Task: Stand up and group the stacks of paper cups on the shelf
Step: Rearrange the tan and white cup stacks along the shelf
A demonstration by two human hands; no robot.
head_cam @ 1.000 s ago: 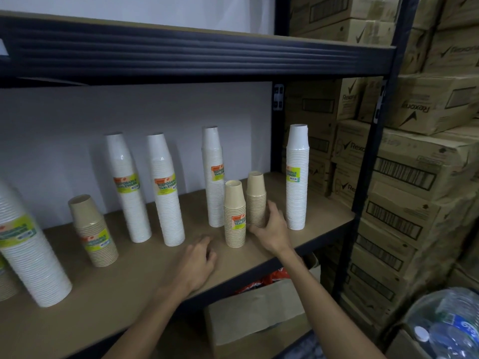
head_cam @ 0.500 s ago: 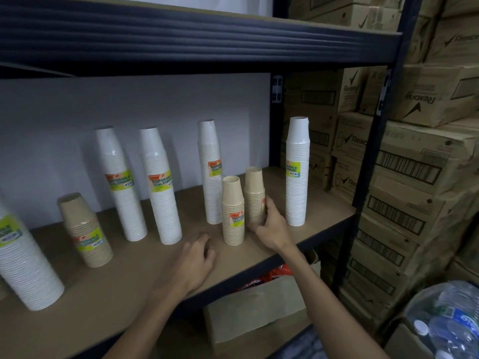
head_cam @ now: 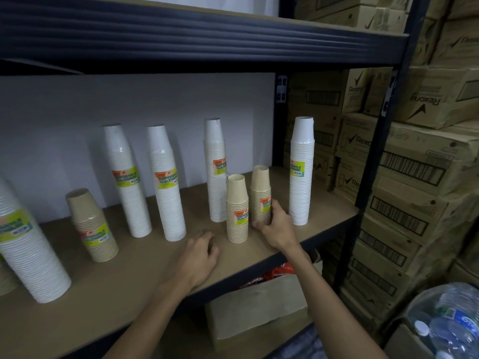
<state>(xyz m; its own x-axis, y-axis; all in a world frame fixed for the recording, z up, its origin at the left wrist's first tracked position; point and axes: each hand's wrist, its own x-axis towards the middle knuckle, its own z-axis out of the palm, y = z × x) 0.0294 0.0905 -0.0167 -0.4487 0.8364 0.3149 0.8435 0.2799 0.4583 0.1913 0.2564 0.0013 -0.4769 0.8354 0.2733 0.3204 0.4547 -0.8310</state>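
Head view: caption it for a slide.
Right hand grips a short brown cup stack; left hand rests on the shelf.

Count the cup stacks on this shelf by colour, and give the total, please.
White stacks: 5
Brown stacks: 3
Brown stack cut off at the left edge: 1
Total: 9

Dim, cool light is coming from the front, throwing soft shadows of the cup stacks (head_cam: 167, 193) onto the white wall (head_cam: 64, 130). Wide-angle distortion is bending the shelf posts (head_cam: 377, 151) at the edges, where detail is softening.
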